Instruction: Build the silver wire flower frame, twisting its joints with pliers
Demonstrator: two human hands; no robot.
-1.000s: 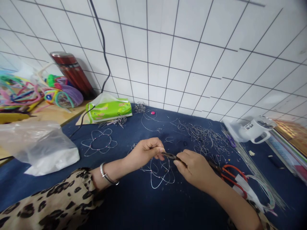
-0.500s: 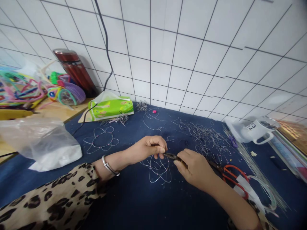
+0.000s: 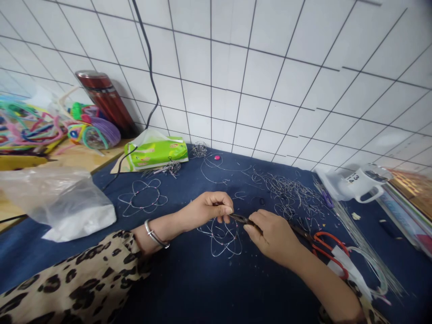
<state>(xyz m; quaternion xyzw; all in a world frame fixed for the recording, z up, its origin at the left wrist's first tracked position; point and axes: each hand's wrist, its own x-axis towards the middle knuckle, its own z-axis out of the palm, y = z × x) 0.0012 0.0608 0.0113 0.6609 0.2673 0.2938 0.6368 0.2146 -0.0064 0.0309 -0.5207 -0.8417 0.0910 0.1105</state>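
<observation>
My right hand (image 3: 272,234) is closed round the handles of small dark pliers (image 3: 240,218), whose jaws reach to the fingertips of my left hand (image 3: 212,208). Thumb and forefinger of that left hand are pinched together at the jaw tips; what lies between them is too small to make out, perhaps wire. Just below both hands is a flower-shaped wire piece (image 3: 225,255) with small beads, partly hidden by my left fingers. A second flower-shaped wire piece (image 3: 143,209) lies flat on the dark blue cloth (image 3: 189,288) to the left.
Loose wire offcuts (image 3: 286,186) lie behind my right hand. Orange-handled scissors (image 3: 332,252) and long straight wires (image 3: 364,243) lie to the right, near a white mug (image 3: 357,186). A green tissue pack (image 3: 157,153), a plastic bag (image 3: 81,202) and a red thermos (image 3: 106,101) stand left.
Both hands and the pliers hold almost the same place. The wire flower below them has shifted very slightly.
</observation>
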